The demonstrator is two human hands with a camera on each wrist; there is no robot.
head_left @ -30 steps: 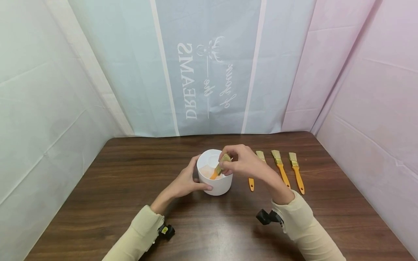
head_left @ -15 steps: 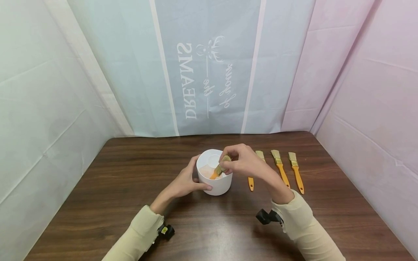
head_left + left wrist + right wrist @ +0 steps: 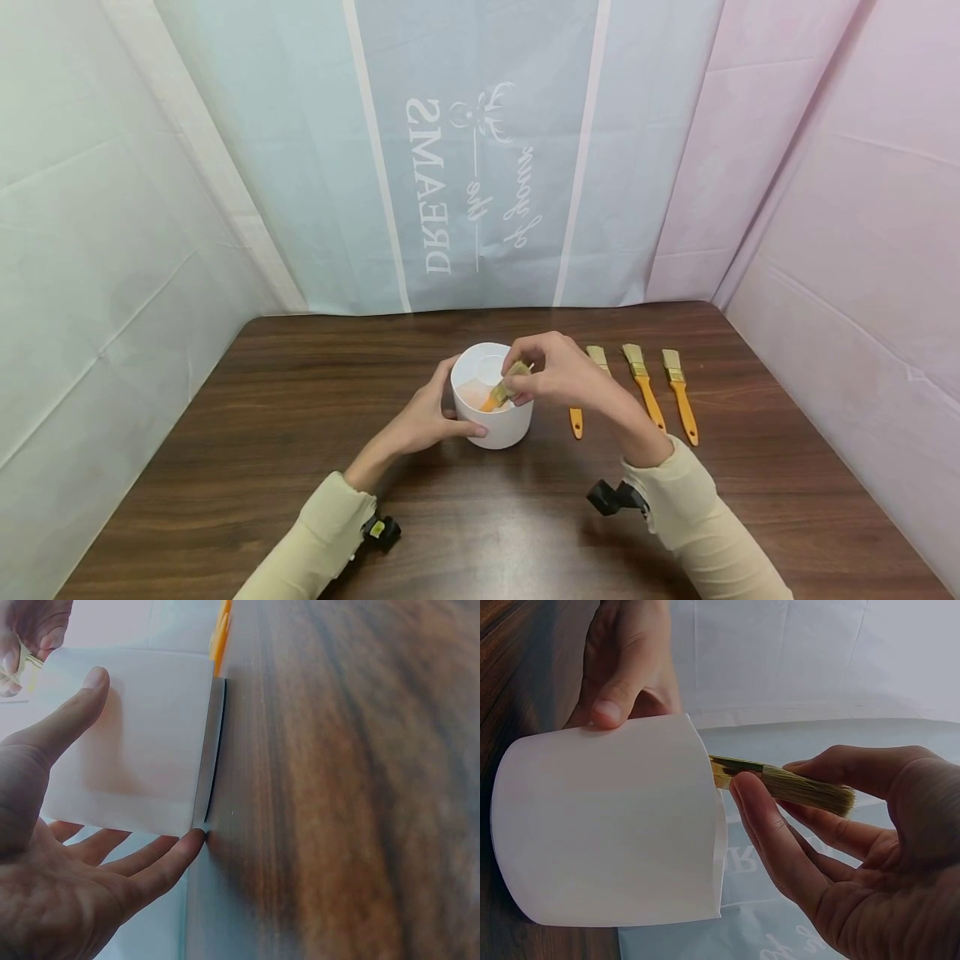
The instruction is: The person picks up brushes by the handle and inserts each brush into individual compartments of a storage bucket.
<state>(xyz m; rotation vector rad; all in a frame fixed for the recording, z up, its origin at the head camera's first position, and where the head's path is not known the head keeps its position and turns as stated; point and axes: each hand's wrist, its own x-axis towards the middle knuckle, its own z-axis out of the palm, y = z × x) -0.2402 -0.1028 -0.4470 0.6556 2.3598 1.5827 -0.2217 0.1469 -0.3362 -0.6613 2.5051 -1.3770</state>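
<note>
A white round container (image 3: 501,432) stands upright on the table, its top open and pale divider-like shapes inside. My left hand (image 3: 426,417) grips its left side, with the thumb across the front wall and the fingers behind. Over the container's right rim, my right hand (image 3: 558,372) pinches a paintbrush (image 3: 810,791) at its bristle end. The brush points handle-down, and its orange handle (image 3: 491,403) slants into the container. In the right wrist view the metal band sits right at the rim, and the wall hides the rest of the handle.
Three more paintbrushes with orange handles lie right of the container: one (image 3: 576,423) partly hidden behind the right hand, a middle brush (image 3: 642,379) and a far-right brush (image 3: 680,396). A printed curtain (image 3: 480,283) hangs along the table's back edge. Pale cloth walls flank both sides.
The brush has shifted only slightly in the right hand's fingers, its handle staying inside the container. The left hand and the container have kept their place.
</note>
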